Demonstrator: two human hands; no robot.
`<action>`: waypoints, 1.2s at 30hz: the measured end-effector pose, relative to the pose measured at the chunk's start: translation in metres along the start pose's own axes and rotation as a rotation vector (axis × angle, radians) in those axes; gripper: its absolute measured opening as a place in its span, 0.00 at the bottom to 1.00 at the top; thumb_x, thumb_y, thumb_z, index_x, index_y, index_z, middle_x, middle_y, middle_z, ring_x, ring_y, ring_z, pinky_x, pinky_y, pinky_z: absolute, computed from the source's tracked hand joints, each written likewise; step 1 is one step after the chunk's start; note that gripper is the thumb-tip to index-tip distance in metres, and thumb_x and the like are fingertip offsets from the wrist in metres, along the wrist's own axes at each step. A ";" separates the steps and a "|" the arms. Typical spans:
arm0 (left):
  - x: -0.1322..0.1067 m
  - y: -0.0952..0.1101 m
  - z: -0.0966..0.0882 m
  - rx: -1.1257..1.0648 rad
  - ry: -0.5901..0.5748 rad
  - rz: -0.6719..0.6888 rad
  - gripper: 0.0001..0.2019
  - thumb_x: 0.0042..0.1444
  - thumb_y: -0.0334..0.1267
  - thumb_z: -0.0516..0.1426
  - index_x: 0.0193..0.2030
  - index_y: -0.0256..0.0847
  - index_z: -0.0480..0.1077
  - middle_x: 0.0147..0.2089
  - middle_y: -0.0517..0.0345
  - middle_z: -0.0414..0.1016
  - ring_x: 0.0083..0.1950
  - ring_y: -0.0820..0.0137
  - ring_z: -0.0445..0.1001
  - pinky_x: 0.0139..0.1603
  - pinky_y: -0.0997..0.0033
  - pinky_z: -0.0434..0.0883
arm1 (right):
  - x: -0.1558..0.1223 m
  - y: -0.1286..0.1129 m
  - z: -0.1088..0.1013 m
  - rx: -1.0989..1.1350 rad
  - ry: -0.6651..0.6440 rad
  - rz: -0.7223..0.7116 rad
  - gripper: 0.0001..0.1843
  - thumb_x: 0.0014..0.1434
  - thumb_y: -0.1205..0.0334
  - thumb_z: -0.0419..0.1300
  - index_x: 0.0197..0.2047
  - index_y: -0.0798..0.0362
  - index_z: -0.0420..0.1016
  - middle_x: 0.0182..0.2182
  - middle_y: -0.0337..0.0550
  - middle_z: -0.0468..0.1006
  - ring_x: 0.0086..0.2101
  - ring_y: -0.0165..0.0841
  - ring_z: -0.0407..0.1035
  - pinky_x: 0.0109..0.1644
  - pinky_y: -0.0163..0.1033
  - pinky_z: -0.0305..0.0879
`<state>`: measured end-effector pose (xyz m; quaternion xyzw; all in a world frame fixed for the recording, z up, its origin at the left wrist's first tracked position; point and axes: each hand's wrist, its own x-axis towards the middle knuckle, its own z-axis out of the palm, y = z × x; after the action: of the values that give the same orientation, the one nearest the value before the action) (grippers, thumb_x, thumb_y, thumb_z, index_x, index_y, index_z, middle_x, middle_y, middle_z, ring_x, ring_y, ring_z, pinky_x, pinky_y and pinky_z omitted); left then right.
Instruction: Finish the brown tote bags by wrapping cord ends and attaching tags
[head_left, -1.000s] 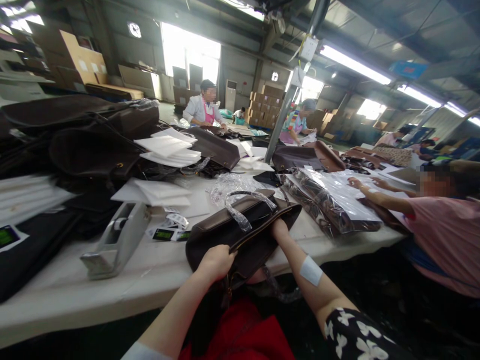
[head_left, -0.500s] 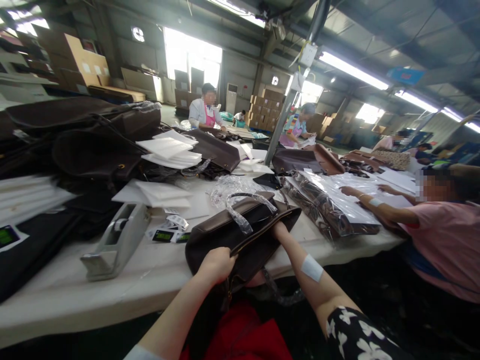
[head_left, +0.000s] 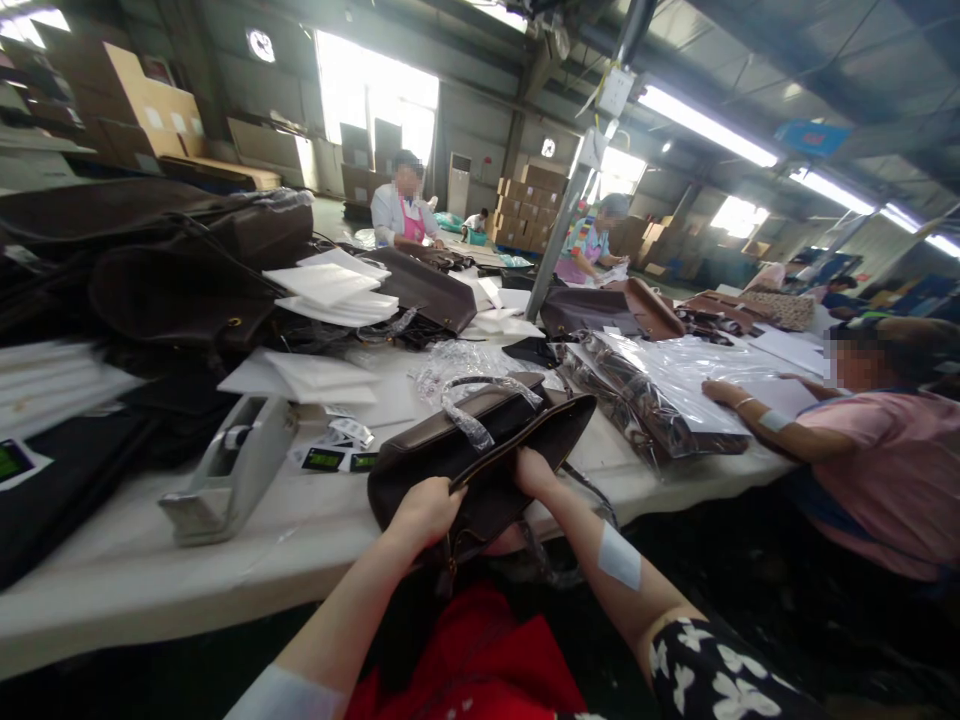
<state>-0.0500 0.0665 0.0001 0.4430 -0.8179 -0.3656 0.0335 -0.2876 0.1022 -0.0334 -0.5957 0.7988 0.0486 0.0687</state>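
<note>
A dark brown handbag [head_left: 420,452] lies tilted at the table's front edge, its zipped mouth open toward me. Clear plastic wraps its handles [head_left: 466,420]. My left hand [head_left: 426,510] is closed on the zipper edge at the bag's near left side. Reaching into the opening, my right hand [head_left: 534,474] has its fingers hidden inside the bag, so what they do does not show. Left of the bag stands a grey tape dispenser [head_left: 244,465], with black-and-green labels [head_left: 324,459] close by.
White foam sheets [head_left: 300,378] and dark bags [head_left: 172,290] pile up on the left. Crumpled clear plastic [head_left: 457,368] lies behind the handbag. Plastic-wrapped bags [head_left: 652,390] sit at right, beside a co-worker in pink [head_left: 892,450]. A metal post [head_left: 559,240] rises from the table.
My right hand has shifted left within the bag's opening, toward my left hand. The left hand keeps its hold on the edge. The whole view has tilted slightly.
</note>
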 end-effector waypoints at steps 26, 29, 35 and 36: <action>-0.032 0.016 -0.033 0.192 0.154 0.060 0.15 0.61 0.43 0.48 0.45 0.46 0.74 0.42 0.55 0.81 0.45 0.62 0.77 0.43 0.69 0.67 | -0.081 -0.056 -0.008 0.444 0.043 -0.024 0.09 0.58 0.65 0.56 0.39 0.55 0.76 0.39 0.48 0.80 0.41 0.37 0.74 0.44 0.35 0.65; -0.013 0.012 -0.024 0.234 -0.035 0.003 0.18 0.60 0.47 0.47 0.40 0.42 0.75 0.41 0.50 0.81 0.43 0.61 0.77 0.40 0.69 0.68 | -0.075 -0.054 0.005 0.491 -0.019 0.038 0.10 0.58 0.65 0.56 0.40 0.55 0.78 0.39 0.48 0.80 0.41 0.37 0.74 0.44 0.34 0.65; 0.018 0.038 -0.001 0.487 -0.142 -0.065 0.26 0.56 0.54 0.48 0.38 0.33 0.77 0.43 0.34 0.79 0.46 0.50 0.77 0.42 0.61 0.70 | -0.078 -0.052 0.023 0.569 0.010 0.014 0.14 0.58 0.67 0.55 0.45 0.52 0.79 0.43 0.46 0.79 0.44 0.36 0.72 0.49 0.35 0.65; 0.020 0.042 0.001 0.502 -0.139 -0.050 0.26 0.56 0.53 0.48 0.39 0.32 0.77 0.43 0.34 0.79 0.46 0.50 0.77 0.42 0.60 0.71 | -0.081 -0.051 0.023 0.538 0.052 0.004 0.13 0.58 0.65 0.56 0.44 0.52 0.79 0.44 0.46 0.78 0.44 0.36 0.71 0.50 0.37 0.64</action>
<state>-0.0915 0.0667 0.0200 0.4313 -0.8722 -0.1814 -0.1429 -0.2148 0.1680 -0.0426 -0.5555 0.7856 -0.1807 0.2038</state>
